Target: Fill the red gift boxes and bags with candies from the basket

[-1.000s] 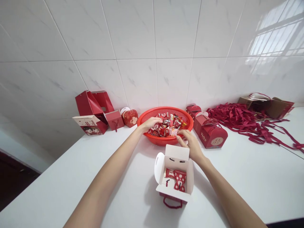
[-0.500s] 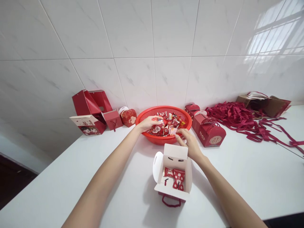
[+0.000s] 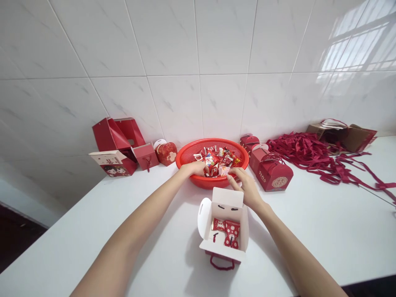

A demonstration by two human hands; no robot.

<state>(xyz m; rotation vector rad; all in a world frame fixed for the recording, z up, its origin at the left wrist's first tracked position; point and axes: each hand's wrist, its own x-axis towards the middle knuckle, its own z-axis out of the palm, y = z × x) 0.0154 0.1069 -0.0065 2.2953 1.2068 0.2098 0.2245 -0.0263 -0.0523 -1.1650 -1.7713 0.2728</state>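
A red plastic basket [image 3: 213,182] holds several wrapped candies [image 3: 212,159]. My left hand [image 3: 197,168] reaches over its front left rim, fingers curled down among the candies; their tips are hidden, and I cannot make out what they grip. At the front right rim, my right hand [image 3: 244,185] has its fingers over the edge and its thumb on the near side, gripping the basket. In front of the basket stands an open gift box [image 3: 227,197], white inside, with a dark red cord handle. Inside it lie a red candy packet [image 3: 219,224] and a dotted red packet [image 3: 232,234].
Several red gift boxes stand left of the basket, including an open one [image 3: 117,164] and a rounded one [image 3: 166,154]. On the right are a closed red box [image 3: 272,171], a heap of dark red ribbon [image 3: 298,149] and an open brown carton [image 3: 355,138]. A tiled wall [image 3: 173,103] rises behind.
My left hand has drawn back toward the basket's near rim and its fingers have curled downward, uncovering more candies. My right hand and the open gift box stay put.
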